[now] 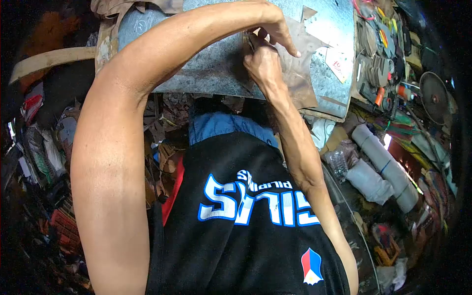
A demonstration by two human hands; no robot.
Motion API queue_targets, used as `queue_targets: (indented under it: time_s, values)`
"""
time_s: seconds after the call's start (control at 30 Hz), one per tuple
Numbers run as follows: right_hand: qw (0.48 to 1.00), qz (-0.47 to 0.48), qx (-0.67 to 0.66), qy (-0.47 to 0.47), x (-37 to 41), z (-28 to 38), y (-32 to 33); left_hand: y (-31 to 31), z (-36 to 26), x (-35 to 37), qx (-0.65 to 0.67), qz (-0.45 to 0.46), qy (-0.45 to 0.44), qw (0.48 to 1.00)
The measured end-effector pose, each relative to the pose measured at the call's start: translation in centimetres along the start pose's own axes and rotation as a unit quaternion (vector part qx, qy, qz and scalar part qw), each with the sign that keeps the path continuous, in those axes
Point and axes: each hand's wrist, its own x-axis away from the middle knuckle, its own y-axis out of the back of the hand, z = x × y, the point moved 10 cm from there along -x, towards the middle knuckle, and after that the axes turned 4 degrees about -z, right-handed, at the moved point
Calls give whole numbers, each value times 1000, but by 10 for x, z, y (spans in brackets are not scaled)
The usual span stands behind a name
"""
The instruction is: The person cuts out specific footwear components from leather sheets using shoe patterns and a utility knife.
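A thin brown sheet, leather-like, (301, 86) with ragged, cut-out edges lies on the grey metal-topped table (201, 73). My left hand (275, 24) reaches across from the left, bent at the wrist. One of its fingers stretches down onto the sheet, while the others bend towards my right hand. Just below it, my right hand (264, 61) is closed in a fist over the sheet's left part. Something dark shows at its fingers, but I cannot make out what it holds.
A pale card with red writing (336, 64) lies on the table's right side. Beyond the right edge are stacked brown pieces (377, 73), orange spools (379, 96) and a round fan (434, 92). Rolled grey material (386, 164) lies lower right. More brown scraps (118, 7) sit at the far left corner.
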Motion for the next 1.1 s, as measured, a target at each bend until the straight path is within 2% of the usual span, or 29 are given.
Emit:
queue_targets:
  time_s: [0.1, 0.17, 0.2, 0.23, 0.27, 0.3, 0.37, 0.47, 0.5, 0.57, 0.8, 0.9, 0.97, 1.1]
  values:
    - [1000, 10, 24, -16, -3, -5, -8, 10, -3, -18, 10, 78, 58, 995]
    - [997, -53, 35, 51, -4, 5, -1, 11, -7, -24, 16, 129, 97, 987]
    - [997, -53, 36, 51, -4, 3, -2, -80, 43, 33, 16, 128, 96, 987]
    - [995, -61, 47, 61, -5, 5, -1, -65, 22, 64, -80, -37, -3, 996]
    - [994, -68, 57, 71, -5, 8, 0, -41, -18, 101, -172, -201, -102, 959]
    - [993, -68, 58, 72, -5, 10, 0, -38, -21, 102, -172, -202, -103, 959]
    - [998, -33, 62, 4, -7, 1, -6, -42, -16, 99, -167, -152, -49, 973]
    - [996, -18, 84, -18, -5, 2, -7, -43, -15, 101, -160, -153, -91, 971]
    - [996, -17, 84, -18, -4, 1, -9, -45, -11, 103, -159, -151, -91, 971]
    - [996, -28, 79, -12, -6, 0, -10, -48, -19, 113, -174, -160, -157, 959]
    - [996, -17, 87, 2, -2, 3, -12, -52, -14, 102, -98, -181, -163, 965]
    - [996, -50, 69, 24, 5, 14, 1, -55, -12, 95, -62, -192, -166, 965]
    - [998, 16, 61, -14, 8, 8, -6, -56, -12, 94, -39, -199, -170, 965]
    - [998, 33, 54, -24, 18, 7, -7, -62, -4, 83, -37, -188, -137, 972]
